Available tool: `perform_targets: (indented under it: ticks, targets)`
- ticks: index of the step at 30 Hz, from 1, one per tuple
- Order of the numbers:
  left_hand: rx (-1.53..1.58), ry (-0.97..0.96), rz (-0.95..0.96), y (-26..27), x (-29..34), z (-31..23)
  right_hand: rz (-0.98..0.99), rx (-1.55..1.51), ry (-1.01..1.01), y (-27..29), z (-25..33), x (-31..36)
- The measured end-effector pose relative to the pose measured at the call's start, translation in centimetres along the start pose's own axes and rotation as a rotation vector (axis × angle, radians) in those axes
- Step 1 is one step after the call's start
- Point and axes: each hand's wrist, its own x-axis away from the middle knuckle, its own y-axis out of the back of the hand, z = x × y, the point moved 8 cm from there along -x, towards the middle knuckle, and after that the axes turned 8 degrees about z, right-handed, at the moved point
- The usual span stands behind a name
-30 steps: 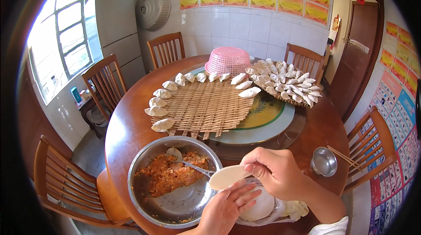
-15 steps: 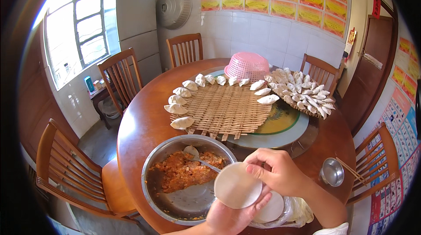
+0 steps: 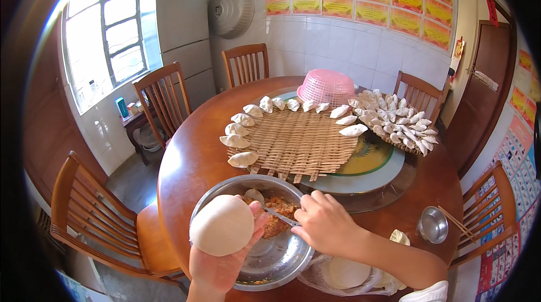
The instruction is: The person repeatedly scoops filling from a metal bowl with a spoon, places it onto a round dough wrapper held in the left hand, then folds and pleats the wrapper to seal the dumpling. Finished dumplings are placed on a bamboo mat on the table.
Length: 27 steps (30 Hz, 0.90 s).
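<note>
Wrapper hides left palm; spoon tip buried; wrapper stack blurred under plastic.

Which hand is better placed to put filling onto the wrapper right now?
The right hand. It holds the spoon, whose tip is down in the filling inside the metal bowl. The left hand is occupied: it holds the round wrapper flat on its palm beside the bowl.
</note>
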Motion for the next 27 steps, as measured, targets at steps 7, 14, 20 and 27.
perform_targets:
  ticks: [7, 14, 20, 27]
  targets:
    - [-0.140, -0.143, 0.031, 1.5, 0.6, -3.3, 0.271, 0.361, 0.013, -3.9, 1.4, -2.7]
    - [-0.094, -0.144, 0.059, 3.1, 1.2, -4.1, 0.291, 0.361, -0.021, -5.0, 1.1, -3.3]
    - [0.008, -0.180, -0.095, 5.6, 1.6, -5.3, 0.196, 0.280, -0.104, -3.6, -0.1, -5.3]
    - [0.261, -0.164, -0.089, 5.8, 1.6, -6.0, 0.183, 0.288, -0.021, -0.8, 0.8, -7.8]
